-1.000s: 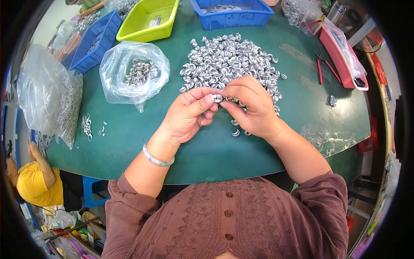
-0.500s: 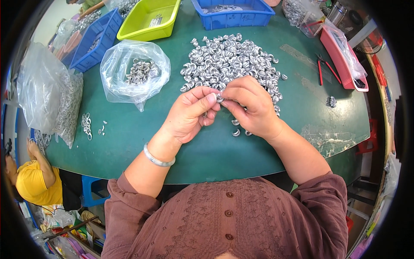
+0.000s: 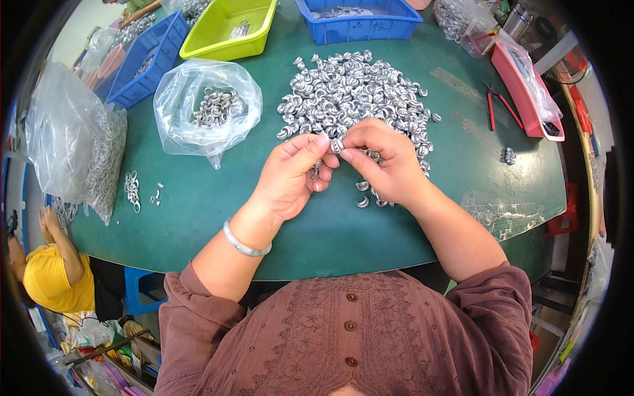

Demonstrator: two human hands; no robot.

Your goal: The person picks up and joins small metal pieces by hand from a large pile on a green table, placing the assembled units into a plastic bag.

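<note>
Between my two hands is a small silver metal ring (image 3: 337, 146) with dark markings. My left hand (image 3: 284, 177) is closed, its thumb and forefinger pinching the ring's left side; more silvery pieces (image 3: 316, 167) show among its curled lower fingers. From the other side, my right hand (image 3: 386, 165) pinches the same ring with thumb and fingertips. Just beyond both hands spreads a big pile of similar curved silver pieces (image 3: 350, 86). A few loose ones (image 3: 362, 202) lie by my right hand, partly hidden under it.
An open clear bag (image 3: 173, 125) of rings stands left, beside a fuller bag (image 3: 105, 158). Farther back are a green basket (image 3: 198, 47) and blue trays (image 3: 356, 32). At right lie red-handled pliers (image 3: 491, 111) and a pink basket (image 3: 522, 92). A person in yellow (image 3: 56, 280) sits at left.
The ring has been turned between my fingertips, showing more of its face. My right fingers have shifted slightly; my left hand stays nearly in place.
</note>
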